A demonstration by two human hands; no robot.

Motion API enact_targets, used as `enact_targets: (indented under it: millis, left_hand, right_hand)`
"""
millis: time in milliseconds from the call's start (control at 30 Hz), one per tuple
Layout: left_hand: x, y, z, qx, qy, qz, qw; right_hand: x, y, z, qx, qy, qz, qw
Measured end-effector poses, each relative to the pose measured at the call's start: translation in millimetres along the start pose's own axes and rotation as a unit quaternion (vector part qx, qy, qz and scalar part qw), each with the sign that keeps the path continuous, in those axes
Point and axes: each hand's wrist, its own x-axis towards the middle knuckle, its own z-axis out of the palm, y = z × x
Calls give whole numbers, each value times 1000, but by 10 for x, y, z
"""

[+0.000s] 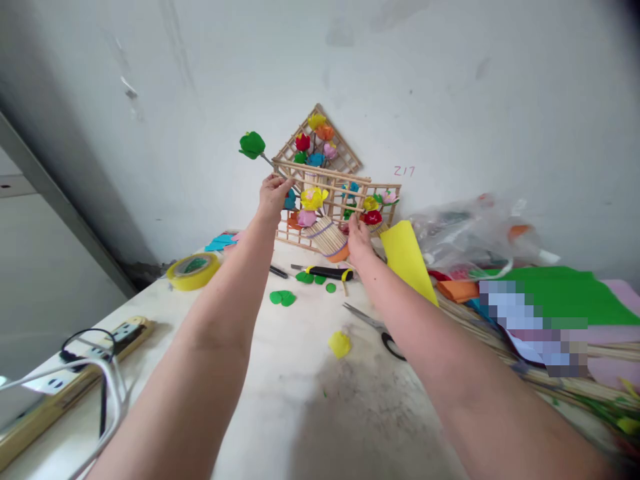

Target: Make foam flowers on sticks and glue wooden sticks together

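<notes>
My left hand (pixel 273 195) is closed, pinching the thin stem of a green paper flower (pixel 252 145) at the upper left of a wooden-stick lattice frame (pixel 330 175). On the frame's front is a vase of thin sticks (pixel 325 235), tilted, with an orange base. A yellow paper flower (pixel 313 199) and a pink paper flower (pixel 307 218) stick out of it. My right hand (pixel 359 239) is closed on the frame and vase at their lower right; some fingers are hidden. Behind leans a diamond-shaped lattice (pixel 350 151) with several colourful paper flowers.
On the table lie a utility knife (pixel 329 273), scissors (pixel 373 320), green paper discs (pixel 283 298), a yellow paper piece (pixel 339 344) and yellow tape (pixel 193 271). A power strip (pixel 125 331) with cables is at left; coloured paper (pixel 560 290) and plastic bags (pixel 465 230) are at right.
</notes>
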Motion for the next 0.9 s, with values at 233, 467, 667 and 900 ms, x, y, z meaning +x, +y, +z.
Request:
enact_targets:
  millis: [233, 467, 667, 900]
  left_hand:
    - [-198, 521, -171, 5, -55, 42, 998]
    - [-340, 816, -53, 67, -101, 81, 989]
    - [-530, 985, 103, 138, -117, 118, 976]
    - [-671, 917, 215, 183, -83, 108, 974]
  right_hand:
    - [-361, -301, -311, 65, 29, -4, 997]
    - [-760, -462, -641, 84, 50, -20, 995]
    - [-843, -421, -856, 106, 67, -23, 992]
    - [-840, -418, -976, 103, 82, -49, 990]
